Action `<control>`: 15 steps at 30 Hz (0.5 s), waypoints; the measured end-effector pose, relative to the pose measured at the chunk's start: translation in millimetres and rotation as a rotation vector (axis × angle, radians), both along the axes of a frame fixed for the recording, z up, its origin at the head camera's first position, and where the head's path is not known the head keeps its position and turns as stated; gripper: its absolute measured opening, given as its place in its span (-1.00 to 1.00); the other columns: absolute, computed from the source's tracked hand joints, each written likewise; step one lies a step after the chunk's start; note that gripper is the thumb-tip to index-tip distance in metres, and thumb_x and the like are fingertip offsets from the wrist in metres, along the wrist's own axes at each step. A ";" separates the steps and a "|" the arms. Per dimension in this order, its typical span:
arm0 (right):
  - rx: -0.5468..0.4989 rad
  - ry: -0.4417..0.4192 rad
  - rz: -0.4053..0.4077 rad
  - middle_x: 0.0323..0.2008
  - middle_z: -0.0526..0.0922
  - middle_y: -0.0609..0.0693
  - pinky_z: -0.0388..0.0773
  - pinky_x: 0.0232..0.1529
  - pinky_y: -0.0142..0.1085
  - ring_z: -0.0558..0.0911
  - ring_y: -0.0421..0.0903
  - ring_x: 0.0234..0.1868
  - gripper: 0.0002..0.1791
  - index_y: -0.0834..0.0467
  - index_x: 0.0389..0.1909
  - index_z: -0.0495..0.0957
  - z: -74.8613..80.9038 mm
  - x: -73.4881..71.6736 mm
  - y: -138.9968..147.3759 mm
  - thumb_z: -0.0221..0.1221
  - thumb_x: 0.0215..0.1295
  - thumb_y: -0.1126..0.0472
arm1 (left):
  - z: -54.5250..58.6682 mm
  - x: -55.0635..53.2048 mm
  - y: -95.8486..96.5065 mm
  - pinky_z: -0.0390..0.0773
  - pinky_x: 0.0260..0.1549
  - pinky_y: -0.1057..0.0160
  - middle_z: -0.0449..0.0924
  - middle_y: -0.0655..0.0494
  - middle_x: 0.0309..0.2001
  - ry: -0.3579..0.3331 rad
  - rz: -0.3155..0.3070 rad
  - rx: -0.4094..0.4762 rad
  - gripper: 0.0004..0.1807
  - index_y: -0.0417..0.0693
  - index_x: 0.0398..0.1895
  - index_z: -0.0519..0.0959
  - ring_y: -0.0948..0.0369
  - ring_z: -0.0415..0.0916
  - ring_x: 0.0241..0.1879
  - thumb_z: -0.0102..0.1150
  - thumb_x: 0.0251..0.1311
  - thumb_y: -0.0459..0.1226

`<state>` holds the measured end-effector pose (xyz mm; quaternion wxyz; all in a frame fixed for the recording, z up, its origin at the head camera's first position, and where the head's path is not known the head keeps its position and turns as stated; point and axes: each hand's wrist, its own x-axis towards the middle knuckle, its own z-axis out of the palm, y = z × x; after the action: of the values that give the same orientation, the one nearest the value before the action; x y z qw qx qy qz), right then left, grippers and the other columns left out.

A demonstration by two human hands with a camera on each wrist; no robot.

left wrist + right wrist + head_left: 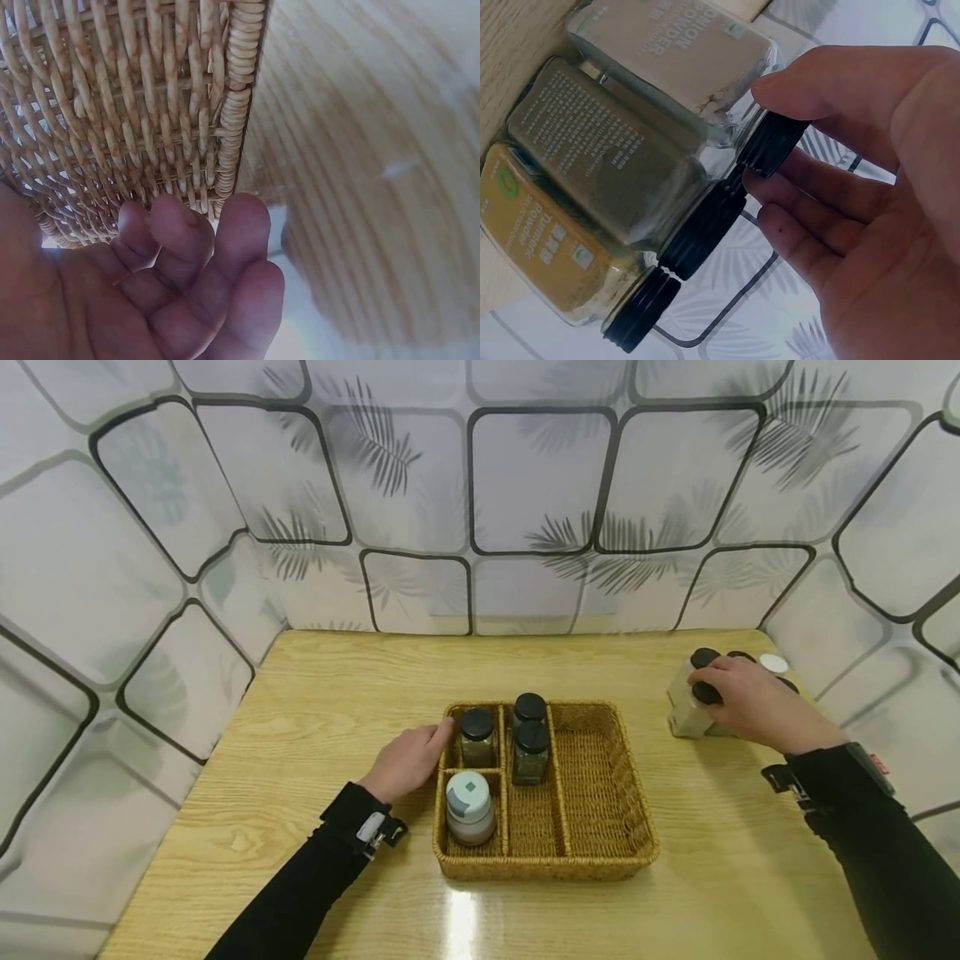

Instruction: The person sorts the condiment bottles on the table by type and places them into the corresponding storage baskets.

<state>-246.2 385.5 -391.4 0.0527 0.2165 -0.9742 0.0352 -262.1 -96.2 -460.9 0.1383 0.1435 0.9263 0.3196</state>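
Note:
My right hand (750, 706) is at the jar group on the table's right side. Its thumb and fingers pinch the black cap (776, 142) of a square glass onion powder jar (682, 52). Beside that jar are a grey-brown powder jar (607, 150) and a yellow turmeric powder jar (551, 232). At the left side of a wicker basket (645, 827), my left hand (408, 760) holds the rim, with bent fingers (244, 225) against the woven outer wall. The basket contains three black-capped jars, including a front-middle one (530, 752), and a pale-lidded jar (470, 810).
Dividers split the basket into compartments; the long right one shows bare weave. A white-capped container (773, 663) stands behind the right hand, with more black caps partly hidden. A patterned cloth (540, 485) rises behind and beside the wooden table (352, 685).

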 end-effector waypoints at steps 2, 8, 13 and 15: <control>-0.002 -0.008 -0.002 -0.01 0.57 0.28 0.47 0.04 0.10 0.54 0.24 0.01 -0.57 0.30 0.12 0.56 1.7 0.4 -0.7 0.33 0.20 0.40 | 0.4 -0.3 0.3 0.31 -0.31 0.10 0.16 0.10 -0.62 0.001 0.002 0.000 -0.28 0.02 -0.37 0.49 0.17 0.15 -0.61 -0.59 0.55 0.26; -0.012 -0.013 -0.012 -0.04 0.59 0.29 0.49 0.00 0.10 0.56 0.25 -0.01 -0.54 0.31 0.12 0.57 10.4 1.7 -4.1 0.37 0.17 0.39 | -0.7 -0.9 0.3 0.33 -0.20 0.06 0.19 0.07 -0.59 -0.005 0.007 -0.009 -0.23 -0.02 -0.10 0.57 0.14 0.30 -0.56 -0.59 0.53 0.29; -0.016 -0.020 -0.027 -0.08 0.61 0.25 0.53 -0.08 0.07 0.60 0.21 -0.07 -0.54 0.28 0.11 0.58 18.9 3.7 -8.5 0.38 0.16 0.37 | -1.4 -1.0 0.1 0.33 -0.15 0.03 0.19 0.05 -0.57 -0.001 0.001 -0.004 -0.19 -0.04 0.13 0.55 0.12 0.46 -0.43 -0.61 0.53 0.30; -0.018 -0.018 -0.029 -0.08 0.61 0.24 0.53 -0.09 0.06 0.60 0.20 -0.08 -0.54 0.27 0.11 0.59 22.1 5.3 -10.7 0.38 0.16 0.36 | -1.5 -0.8 0.0 0.38 -0.12 0.02 0.22 0.04 -0.57 0.006 -0.001 0.001 -0.18 -0.06 0.20 0.54 0.11 0.55 -0.31 -0.61 0.53 0.28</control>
<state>-240.8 374.8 -369.3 0.0463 0.2015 -0.9774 0.0452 -262.9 -96.3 -462.4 0.1358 0.1447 0.9266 0.3195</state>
